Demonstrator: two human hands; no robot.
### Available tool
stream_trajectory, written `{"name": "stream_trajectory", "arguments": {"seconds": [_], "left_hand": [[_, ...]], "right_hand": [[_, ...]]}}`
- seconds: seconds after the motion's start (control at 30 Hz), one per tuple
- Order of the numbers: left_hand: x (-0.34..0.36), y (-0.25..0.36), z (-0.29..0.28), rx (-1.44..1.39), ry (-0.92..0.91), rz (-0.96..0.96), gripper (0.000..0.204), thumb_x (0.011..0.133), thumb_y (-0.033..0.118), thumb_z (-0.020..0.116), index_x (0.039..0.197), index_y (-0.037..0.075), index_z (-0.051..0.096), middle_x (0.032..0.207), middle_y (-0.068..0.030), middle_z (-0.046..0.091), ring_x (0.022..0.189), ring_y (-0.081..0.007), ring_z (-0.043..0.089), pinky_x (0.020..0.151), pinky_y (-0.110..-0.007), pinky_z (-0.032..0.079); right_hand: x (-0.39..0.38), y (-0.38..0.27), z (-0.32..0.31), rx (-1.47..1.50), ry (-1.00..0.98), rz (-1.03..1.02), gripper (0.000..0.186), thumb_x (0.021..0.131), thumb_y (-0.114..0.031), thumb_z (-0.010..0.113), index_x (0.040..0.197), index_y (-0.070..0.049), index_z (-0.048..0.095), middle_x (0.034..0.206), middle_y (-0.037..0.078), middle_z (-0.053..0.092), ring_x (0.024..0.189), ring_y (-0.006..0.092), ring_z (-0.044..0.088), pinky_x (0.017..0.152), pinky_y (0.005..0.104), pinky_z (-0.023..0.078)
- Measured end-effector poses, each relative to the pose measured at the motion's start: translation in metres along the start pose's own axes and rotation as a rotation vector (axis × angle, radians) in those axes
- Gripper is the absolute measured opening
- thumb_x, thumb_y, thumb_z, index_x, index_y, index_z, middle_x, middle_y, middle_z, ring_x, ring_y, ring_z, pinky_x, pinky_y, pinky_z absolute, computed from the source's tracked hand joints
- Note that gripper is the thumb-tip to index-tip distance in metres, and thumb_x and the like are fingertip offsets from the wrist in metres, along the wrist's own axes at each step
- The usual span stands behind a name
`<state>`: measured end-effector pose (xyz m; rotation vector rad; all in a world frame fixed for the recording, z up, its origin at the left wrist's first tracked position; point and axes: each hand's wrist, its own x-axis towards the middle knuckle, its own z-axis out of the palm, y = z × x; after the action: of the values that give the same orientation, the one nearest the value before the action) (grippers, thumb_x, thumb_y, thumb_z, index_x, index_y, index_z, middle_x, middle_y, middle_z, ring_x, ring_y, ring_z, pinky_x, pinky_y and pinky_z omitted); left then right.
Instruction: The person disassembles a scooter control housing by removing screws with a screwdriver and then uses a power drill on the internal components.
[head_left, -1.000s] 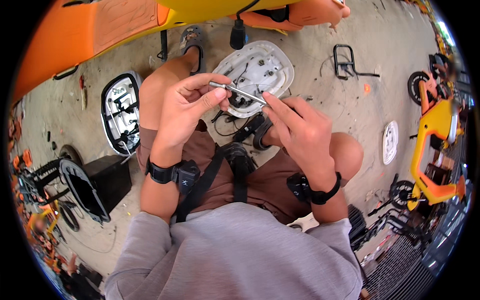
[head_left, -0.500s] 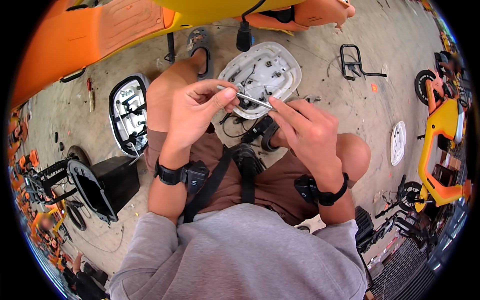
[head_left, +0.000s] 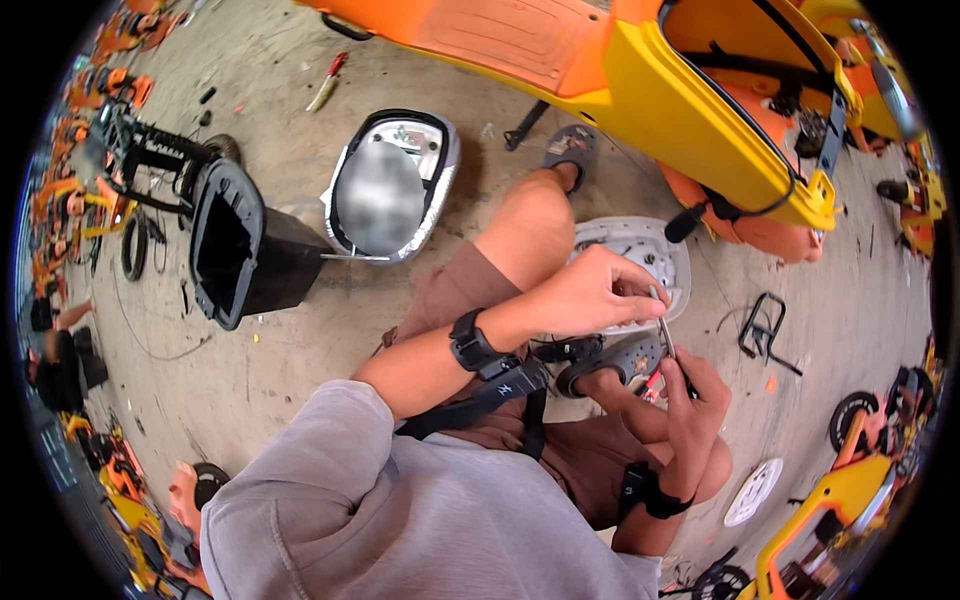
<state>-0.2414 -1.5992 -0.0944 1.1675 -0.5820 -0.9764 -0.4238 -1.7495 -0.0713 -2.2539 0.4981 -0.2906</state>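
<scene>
Head view. Item, one slim metal rod: lying slantwise between the two hands, above the person's lap and just in front of the white shell's lower edge as seen from overhead. Item, left hand: closing thumb and fingertips narrowly on the rod's upper end. Item, right hand: gripping the rod's lower end between thumb and fingers; a small dark part is showing beside these fingers, its kind unclear. Item, two black wrist straps, left and right: each circling a wrist.

On the concrete floor: one white shell, lying partly behind the left hand; one black tubular frame, resting to its right; one small white panel, lying farther toward the lower right. Toward the left: one silver shell with a black inner rim, its middle blurring out; one black bin, touching or nearly touching it; one red-handled tool, lying beyond. Overhead, one yellow-and-orange vehicle body is spanning the upper edge.
</scene>
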Motion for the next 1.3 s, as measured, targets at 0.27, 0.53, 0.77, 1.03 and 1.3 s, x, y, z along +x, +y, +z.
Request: {"name": "stream_trajectory", "arguments": {"seconds": [0.27,0.53,0.77,1.03,1.3], "left_hand": [[-0.001,0.001,-0.011,-0.025,-0.061,-0.030,0.025,0.089,0.021,0.071,0.101,0.000,0.071,0.073,-0.0018,0.066,0.067,-0.0054,0.057,0.060,-0.021,0.046],[-0.005,0.002,-0.018,-0.085,-0.121,0.041,0.022,0.087,0.016,0.071,0.100,-0.002,0.071,0.073,-0.0021,0.066,0.067,-0.0059,0.057,0.061,-0.022,0.047],[-0.002,-0.002,-0.012,0.082,-0.030,0.094,0.021,0.088,0.016,0.070,0.099,-0.002,0.071,0.071,-0.0029,0.066,0.065,-0.0055,0.055,0.059,-0.024,0.045],[-0.003,0.001,-0.014,-0.078,-0.080,0.092,0.019,0.087,0.014,0.069,0.091,-0.005,0.070,0.069,-0.0045,0.067,0.063,-0.0074,0.059,0.058,-0.023,0.047],[-0.003,-0.002,-0.008,0.015,0.053,0.094,0.022,0.087,0.017,0.069,0.079,-0.004,0.070,0.063,-0.0033,0.064,0.057,-0.0071,0.056,0.052,-0.024,0.043]], "right_hand": [[0.003,-0.010,0.005,0.251,-0.063,0.231,0.017,0.086,0.000,0.067,0.101,0.006,0.069,0.071,0.006,0.062,0.056,0.0090,0.054,0.051,0.0226,0.041],[0.004,-0.011,0.007,0.518,-0.214,0.366,0.021,0.091,-0.002,0.062,0.108,0.009,0.066,0.076,0.008,0.065,0.055,0.0071,0.053,0.049,0.0189,0.040],[0.003,-0.009,0.012,0.421,-0.126,0.364,0.020,0.091,-0.001,0.061,0.107,0.010,0.066,0.075,0.010,0.065,0.054,0.0081,0.053,0.048,0.0190,0.040],[0.001,-0.006,0.011,0.531,-0.194,0.332,0.021,0.092,-0.002,0.059,0.109,0.010,0.065,0.075,0.010,0.065,0.053,0.0080,0.053,0.047,0.0193,0.040],[-0.001,-0.006,0.019,0.355,-0.074,0.309,0.024,0.095,-0.007,0.058,0.113,0.007,0.065,0.069,0.004,0.061,0.048,0.0048,0.048,0.043,0.0191,0.037]]}}
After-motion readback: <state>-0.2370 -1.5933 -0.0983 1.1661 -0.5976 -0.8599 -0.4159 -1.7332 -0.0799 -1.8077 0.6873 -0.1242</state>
